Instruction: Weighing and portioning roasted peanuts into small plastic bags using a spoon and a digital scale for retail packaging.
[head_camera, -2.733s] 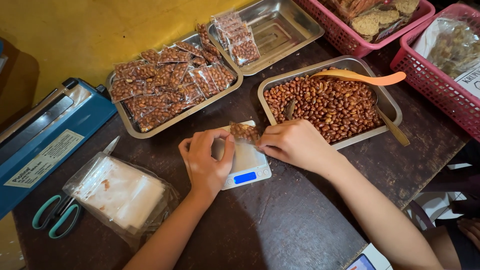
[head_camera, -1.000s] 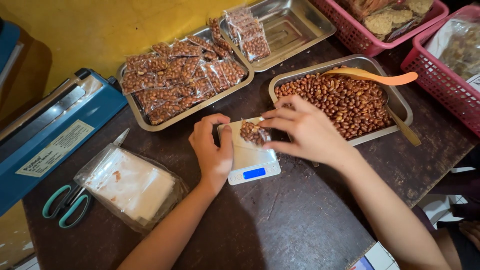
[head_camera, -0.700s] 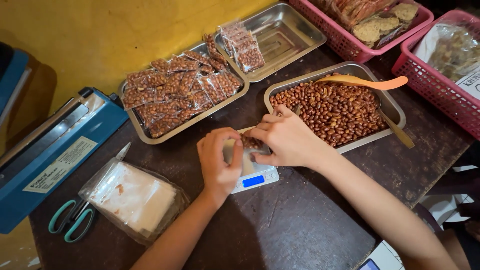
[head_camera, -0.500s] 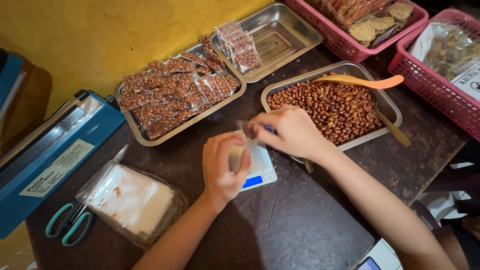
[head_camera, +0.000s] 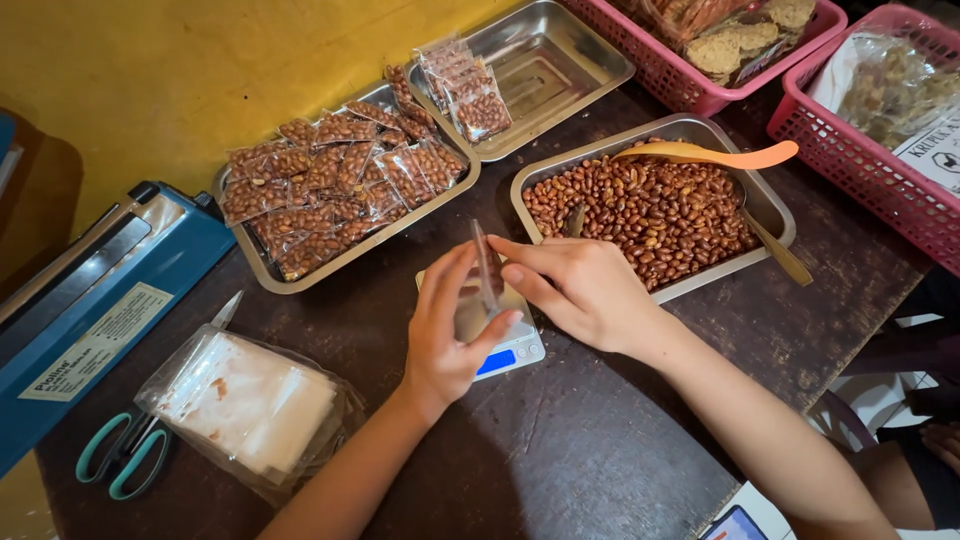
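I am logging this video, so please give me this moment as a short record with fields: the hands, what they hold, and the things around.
left hand: left hand holds a small clear packet upright over the pocket scale
right hand: right hand touches the packet, fingers at its side
tray of peanuts: metal tray, loose peanuts, orange spoon
filled packets: second tray, far left
left side: blue heat sealer, scissors, stack of empty bags
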